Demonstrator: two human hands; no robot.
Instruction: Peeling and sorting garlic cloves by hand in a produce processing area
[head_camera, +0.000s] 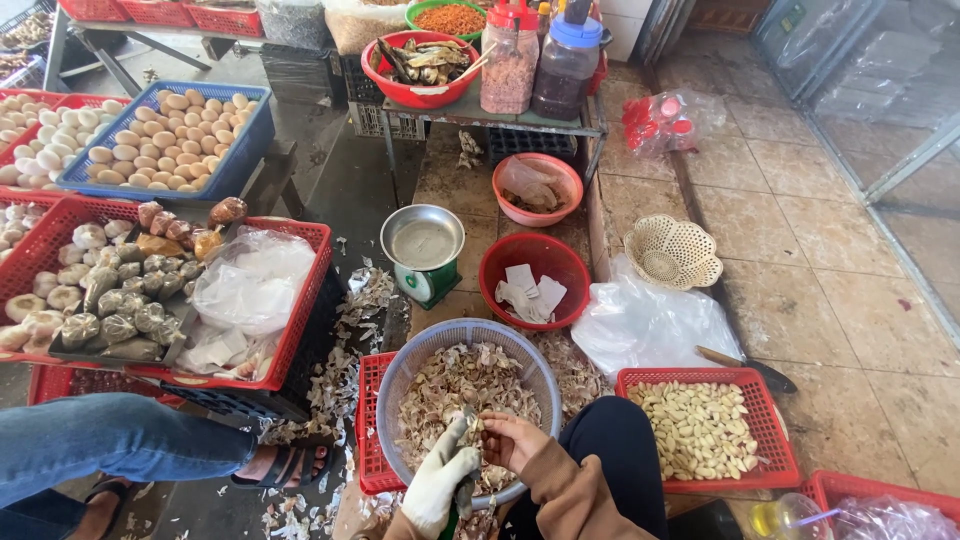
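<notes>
My left hand (442, 480), in a white glove, holds a small knife over a round grey-blue basket (400, 372) full of garlic skins. My bare right hand (512, 440) pinches a garlic clove right next to the knife tip, above the basket's near side. A red tray (775, 440) of peeled garlic cloves lies to my right, beside my knee in dark trousers.
Another person's leg in jeans and a sandal (285, 465) reaches in from the left. Ahead stand a kitchen scale (423, 250), red bowls (535, 262), a white plastic basket (672, 250), a plastic bag (645, 325), red crates of wrapped goods (300, 330), a blue crate of eggs (245, 150).
</notes>
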